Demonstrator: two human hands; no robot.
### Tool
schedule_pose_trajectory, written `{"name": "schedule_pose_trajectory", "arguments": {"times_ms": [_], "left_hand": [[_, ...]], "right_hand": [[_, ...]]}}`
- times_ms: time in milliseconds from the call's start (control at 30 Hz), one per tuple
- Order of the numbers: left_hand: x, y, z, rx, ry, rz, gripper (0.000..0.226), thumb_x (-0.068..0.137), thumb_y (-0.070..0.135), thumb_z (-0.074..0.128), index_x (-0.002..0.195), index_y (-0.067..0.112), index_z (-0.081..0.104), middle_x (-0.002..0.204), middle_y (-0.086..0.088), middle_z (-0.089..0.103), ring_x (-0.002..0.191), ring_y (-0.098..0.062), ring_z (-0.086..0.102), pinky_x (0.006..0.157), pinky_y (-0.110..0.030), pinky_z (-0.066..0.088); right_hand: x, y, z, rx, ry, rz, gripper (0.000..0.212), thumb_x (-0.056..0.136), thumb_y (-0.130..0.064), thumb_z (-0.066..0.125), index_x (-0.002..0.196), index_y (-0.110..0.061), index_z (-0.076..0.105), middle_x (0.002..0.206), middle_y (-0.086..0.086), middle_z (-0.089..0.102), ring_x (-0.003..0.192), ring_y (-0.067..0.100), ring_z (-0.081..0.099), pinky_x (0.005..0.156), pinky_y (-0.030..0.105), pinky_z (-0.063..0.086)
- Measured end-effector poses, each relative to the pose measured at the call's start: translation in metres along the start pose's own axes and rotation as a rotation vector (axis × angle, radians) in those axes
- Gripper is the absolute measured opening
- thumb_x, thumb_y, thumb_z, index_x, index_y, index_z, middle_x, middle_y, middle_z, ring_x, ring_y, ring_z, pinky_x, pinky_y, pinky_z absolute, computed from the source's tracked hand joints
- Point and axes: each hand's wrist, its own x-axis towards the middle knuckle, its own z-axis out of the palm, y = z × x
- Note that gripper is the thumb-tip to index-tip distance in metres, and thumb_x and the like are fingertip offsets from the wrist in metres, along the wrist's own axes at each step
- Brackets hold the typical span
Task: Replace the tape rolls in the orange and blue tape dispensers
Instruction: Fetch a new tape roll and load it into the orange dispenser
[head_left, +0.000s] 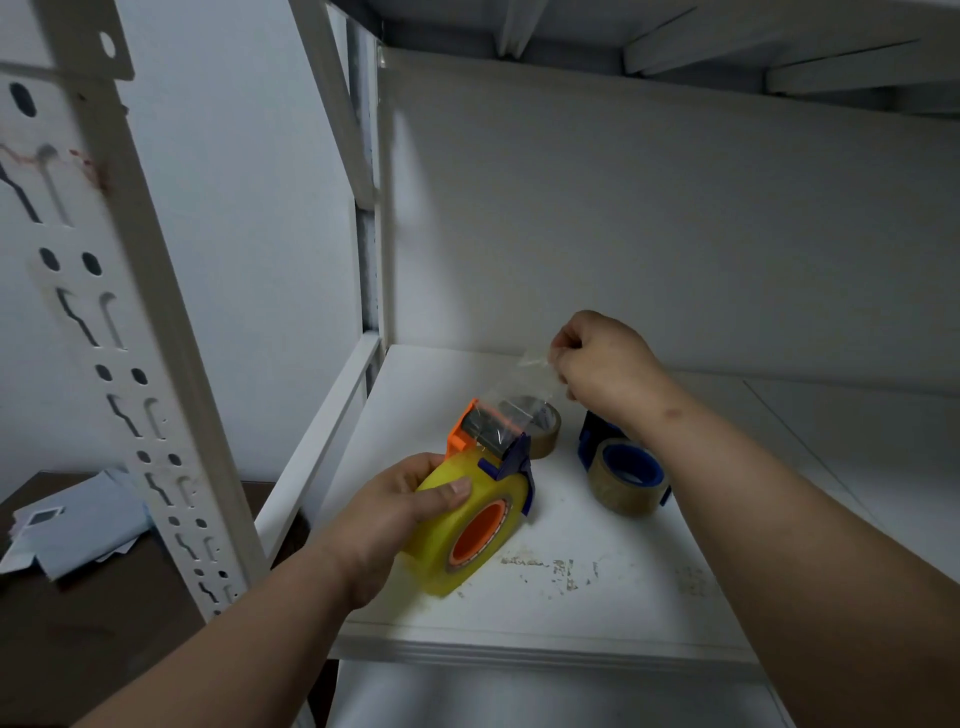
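Observation:
My left hand (402, 501) grips a yellow tape roll (457, 525) mounted on the orange dispenser (465, 434), held just above the white shelf (597, 613). A clear strip of tape (514, 395) runs up from the dispenser's blade end to my right hand (602, 364), which pinches its free end above the shelf. The blue dispenser (631, 465) lies to the right under my right wrist, with a brown tape roll (623, 488) on its hub. Another brown roll (543, 426) lies flat behind the orange dispenser.
A white slotted rack post (130, 322) rises at the left. The shelf's back wall and side post (382, 208) close in the corner. Papers (72, 525) lie on a dark surface lower left. Scuff marks (561, 569) spot the shelf's front.

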Motion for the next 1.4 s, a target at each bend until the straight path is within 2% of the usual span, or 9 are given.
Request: {"name": "schedule_pose_trajectory", "arguments": {"times_ms": [100, 267, 433, 633, 800, 900, 1133, 1300, 1400], "left_hand": [[0.000, -0.003, -0.005, -0.043, -0.021, 0.005, 0.047, 0.071, 0.032, 0.076, 0.114, 0.017, 0.068, 0.110, -0.013, 0.076, 0.102, -0.037, 0.070, 0.087, -0.046, 0.056], [0.001, -0.008, -0.011, -0.093, -0.061, 0.016, 0.041, 0.071, 0.023, 0.077, 0.110, 0.015, 0.069, 0.110, -0.017, 0.075, 0.098, -0.035, 0.071, 0.085, -0.044, 0.057], [0.000, -0.012, -0.014, -0.170, -0.084, 0.035, 0.029, 0.071, 0.015, 0.075, 0.100, 0.018, 0.073, 0.105, -0.017, 0.075, 0.092, -0.032, 0.072, 0.077, -0.038, 0.060], [0.001, -0.016, -0.015, -0.239, -0.076, 0.063, 0.027, 0.069, 0.007, 0.075, 0.092, 0.020, 0.076, 0.102, -0.014, 0.075, 0.090, -0.029, 0.071, 0.081, -0.038, 0.058], [0.000, -0.018, -0.017, -0.252, -0.106, 0.072, 0.038, 0.061, 0.013, 0.082, 0.098, 0.019, 0.074, 0.103, -0.012, 0.075, 0.092, -0.027, 0.071, 0.081, -0.036, 0.059], [-0.001, -0.021, -0.020, -0.254, -0.103, 0.069, 0.033, 0.067, 0.006, 0.078, 0.098, 0.018, 0.073, 0.101, -0.010, 0.076, 0.091, -0.025, 0.071, 0.077, -0.033, 0.059], [-0.009, -0.017, -0.035, -0.258, -0.157, 0.012, 0.066, 0.069, -0.002, 0.070, 0.132, 0.001, 0.052, 0.115, -0.018, 0.069, 0.098, -0.030, 0.068, 0.083, -0.034, 0.058], [-0.013, -0.013, -0.034, -0.249, -0.155, -0.005, 0.068, 0.069, -0.002, 0.070, 0.134, 0.002, 0.051, 0.113, -0.016, 0.071, 0.098, -0.029, 0.069, 0.081, -0.033, 0.058], [-0.015, -0.013, -0.034, -0.238, -0.149, -0.005, 0.066, 0.070, -0.001, 0.070, 0.133, 0.002, 0.052, 0.111, -0.014, 0.072, 0.097, -0.028, 0.069, 0.080, -0.031, 0.058]], "right_hand": [[0.001, 0.007, 0.012, 0.089, -0.053, 0.066, 0.016, 0.091, -0.010, 0.045, 0.098, -0.006, 0.059, 0.096, 0.015, 0.064, 0.087, 0.030, 0.062, 0.081, 0.040, 0.052], [-0.001, 0.019, 0.033, 0.217, -0.157, 0.165, 0.015, 0.089, -0.007, 0.050, 0.079, -0.017, 0.055, 0.078, 0.006, 0.059, 0.065, 0.020, 0.058, 0.072, 0.035, 0.052], [-0.007, 0.023, 0.044, 0.358, -0.217, 0.240, 0.018, 0.092, -0.009, 0.049, 0.076, -0.018, 0.054, 0.071, 0.002, 0.056, 0.051, 0.009, 0.054, 0.052, 0.022, 0.047], [-0.018, 0.018, 0.054, 0.335, -0.317, 0.235, 0.015, 0.090, -0.007, 0.049, 0.080, -0.014, 0.056, 0.079, 0.007, 0.060, 0.064, 0.016, 0.055, 0.072, 0.034, 0.048], [-0.023, 0.015, 0.060, 0.334, -0.391, 0.204, 0.010, 0.087, -0.008, 0.052, 0.082, -0.014, 0.058, 0.080, 0.004, 0.058, 0.069, 0.014, 0.050, 0.057, 0.024, 0.037], [-0.027, 0.015, 0.064, 0.372, -0.417, 0.203, 0.013, 0.088, -0.011, 0.054, 0.079, -0.018, 0.058, 0.075, -0.002, 0.058, 0.066, 0.009, 0.050, 0.055, 0.021, 0.035], [-0.034, 0.016, 0.077, 0.470, -0.385, 0.121, 0.006, 0.090, -0.020, 0.058, 0.085, -0.021, 0.058, 0.086, -0.001, 0.060, 0.078, 0.012, 0.054, 0.067, 0.025, 0.043], [-0.037, 0.006, 0.083, 0.222, -0.299, -0.085, 0.012, 0.094, -0.016, 0.048, 0.088, -0.022, 0.056, 0.094, -0.002, 0.056, 0.083, 0.013, 0.051, 0.065, 0.026, 0.042], [-0.033, 0.003, 0.071, 0.067, -0.217, -0.164, 0.017, 0.091, -0.010, 0.052, 0.089, -0.021, 0.064, 0.089, -0.011, 0.053, 0.088, 0.012, 0.053, 0.083, 0.033, 0.048]]}}
